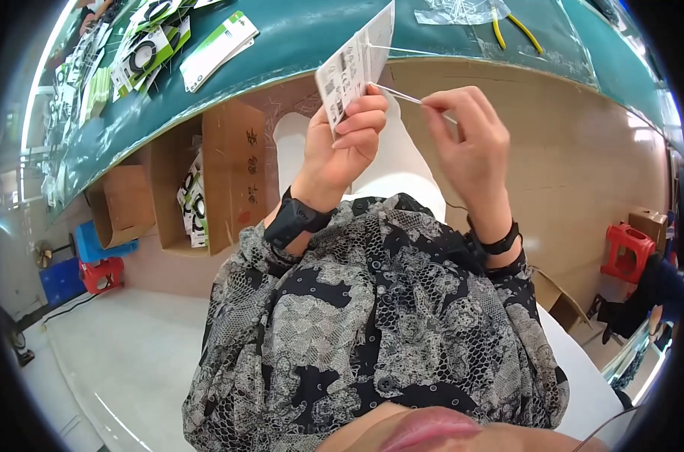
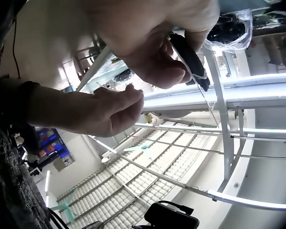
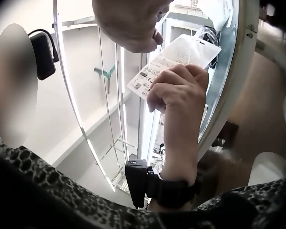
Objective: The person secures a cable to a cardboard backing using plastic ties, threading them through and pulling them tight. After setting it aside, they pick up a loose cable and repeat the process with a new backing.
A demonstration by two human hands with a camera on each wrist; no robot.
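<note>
My left hand (image 1: 349,139) grips a white printed packaging card (image 1: 343,74) upright in front of my chest, above my lap. Black cable (image 2: 185,50) shows on the card's other side in the left wrist view. A thin white tie (image 1: 398,93) runs out from the card toward the right. My right hand (image 1: 471,135) pinches this tie between thumb and fingertips, a little apart from the card. The right wrist view shows the card's printed back (image 3: 150,74) under my left fingers, with the right hand close above it.
The green table (image 1: 297,56) lies ahead. On it are several packaged cables (image 1: 142,56), stacked cards (image 1: 220,51), a plastic bag of white ties (image 1: 458,10) and a yellow-handled tool (image 1: 498,34). Below left stands a cardboard box (image 1: 233,166) holding packages. A red stool (image 1: 628,252) stands right.
</note>
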